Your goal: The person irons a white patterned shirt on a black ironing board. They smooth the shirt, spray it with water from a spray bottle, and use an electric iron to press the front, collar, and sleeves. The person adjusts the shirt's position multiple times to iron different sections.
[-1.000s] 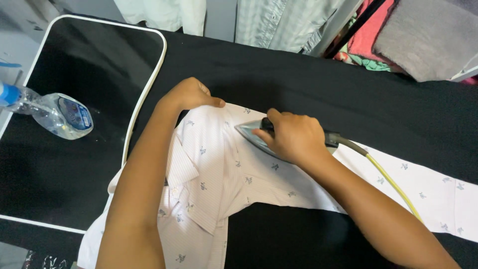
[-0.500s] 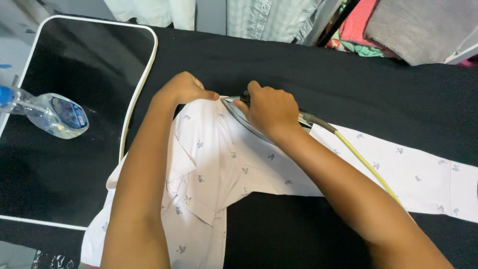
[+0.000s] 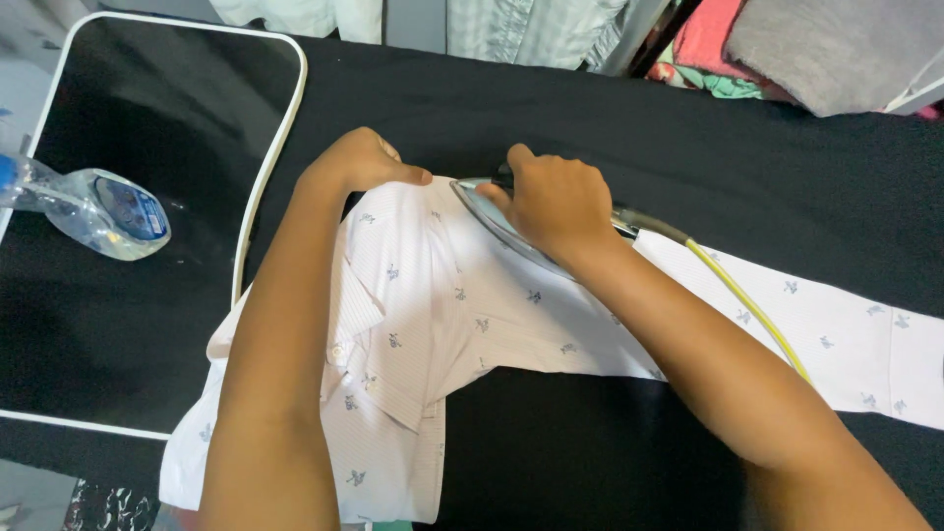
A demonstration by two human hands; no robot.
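Note:
A pale pink shirt [image 3: 442, 324] with small dark prints lies spread on a black ironing surface [image 3: 590, 108]. My right hand [image 3: 551, 202] grips the handle of an iron [image 3: 492, 218], whose metal soleplate rests on the shirt near its top edge. A yellow cord [image 3: 747, 305] trails from the iron along my right forearm. My left hand [image 3: 359, 162] presses the shirt's upper edge flat, just left of the iron's tip.
A clear plastic water bottle [image 3: 93, 208] lies on its side at the left, on a black pad with a white rim [image 3: 265, 167]. Folded and hanging clothes [image 3: 826, 44] line the far edge. The shirt's sleeve [image 3: 865, 354] stretches off to the right.
The iron and my right hand have slid left along the shirt toward my left hand, which stays pressed on the upper edge.

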